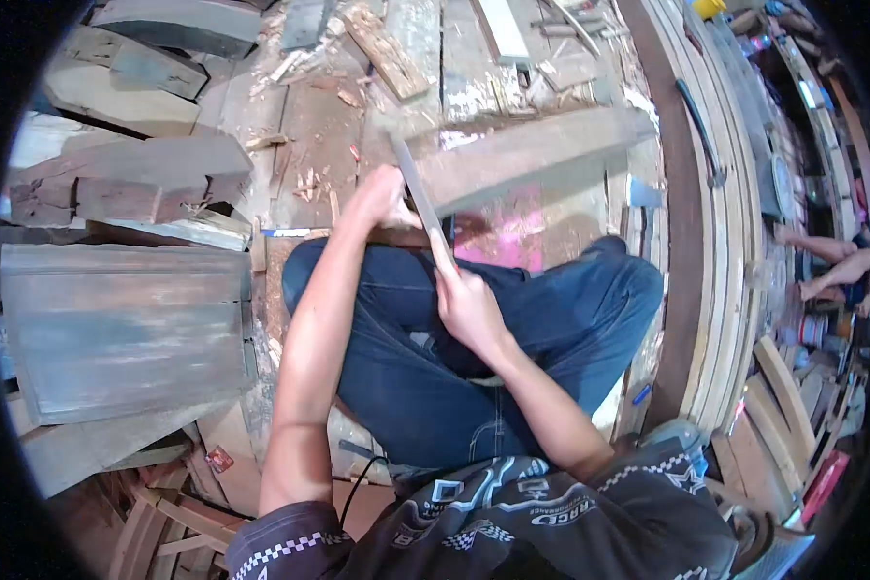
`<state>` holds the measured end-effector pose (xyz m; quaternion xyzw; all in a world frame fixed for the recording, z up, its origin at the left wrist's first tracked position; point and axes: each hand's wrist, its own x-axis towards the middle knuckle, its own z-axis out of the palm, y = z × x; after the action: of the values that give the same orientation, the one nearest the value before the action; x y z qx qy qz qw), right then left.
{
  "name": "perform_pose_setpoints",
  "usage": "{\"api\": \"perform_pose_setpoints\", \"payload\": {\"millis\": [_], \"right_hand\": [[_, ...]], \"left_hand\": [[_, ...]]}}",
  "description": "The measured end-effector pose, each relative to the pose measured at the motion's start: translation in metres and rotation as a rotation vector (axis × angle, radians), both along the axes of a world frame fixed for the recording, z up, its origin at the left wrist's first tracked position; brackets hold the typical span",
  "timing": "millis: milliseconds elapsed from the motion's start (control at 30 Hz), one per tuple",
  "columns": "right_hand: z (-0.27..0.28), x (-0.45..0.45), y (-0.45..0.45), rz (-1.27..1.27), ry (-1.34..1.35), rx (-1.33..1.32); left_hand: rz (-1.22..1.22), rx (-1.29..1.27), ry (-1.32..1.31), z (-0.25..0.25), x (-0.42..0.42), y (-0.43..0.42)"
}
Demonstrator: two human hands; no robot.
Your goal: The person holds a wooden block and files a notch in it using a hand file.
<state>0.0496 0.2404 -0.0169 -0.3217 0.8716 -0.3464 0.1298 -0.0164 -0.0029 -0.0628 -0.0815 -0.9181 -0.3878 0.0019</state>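
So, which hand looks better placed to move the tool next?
Probably the right hand: it grips the tool by its near end, while the left hand is at one end of the board.

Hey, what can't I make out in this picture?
All in the head view:
Near end of the flat strip: covered by the right hand.
Left hand fingertips: mostly hidden behind the hand.
Rest of the person whose legs show: cut off by the dark edge.
Clutter at far right: too small, blurred.
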Motion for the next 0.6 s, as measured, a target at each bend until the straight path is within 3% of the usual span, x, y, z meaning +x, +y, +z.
{"api": "perform_pose_setpoints", "payload": {"millis": [67, 133, 167, 200, 267, 300, 367, 467, 600], "right_hand": [[0.01, -0.017, -0.015, -0.017, -0.087, 0.11], [0.002, -0.026, -0.022, -0.024, -0.004, 0.006], [0.007, -0.023, -0.018, -0.023, -0.049, 0.042], [0.016, -0.02, -0.01, -0.021, -0.088, 0.079], [0.0, -0.006, 0.01, -0.006, -0.035, 0.046], [0.003, -0.003, 0.012, -0.008, -0.054, 0.079], [0.005, -0.002, 0.013, -0.017, -0.063, 0.064], [0.01, -0.021, -0.012, -0.033, -0.131, 0.126], [0.009, -0.016, -0.008, -0.041, -0.103, 0.054]], "left_hand": [[0.041, 0.005, -0.144, -0.017, 0.003, 0.002], [0.111, -0.103, -0.309, -0.002, 0.006, 0.002], [0.137, -0.314, -0.565, 0.014, 0.009, 0.008], [0.088, -0.083, -0.606, -0.004, 0.016, 0.0], [0.016, -0.009, -0.681, -0.068, 0.027, -0.018], [0.056, -0.084, -0.819, -0.028, 0.024, -0.014], [0.07, 0.052, -0.74, 0.031, 0.019, 0.001], [0.074, 0.048, -0.475, -0.03, 0.011, -0.004], [0.042, 0.049, -0.308, -0.038, 0.01, -0.002]]}}
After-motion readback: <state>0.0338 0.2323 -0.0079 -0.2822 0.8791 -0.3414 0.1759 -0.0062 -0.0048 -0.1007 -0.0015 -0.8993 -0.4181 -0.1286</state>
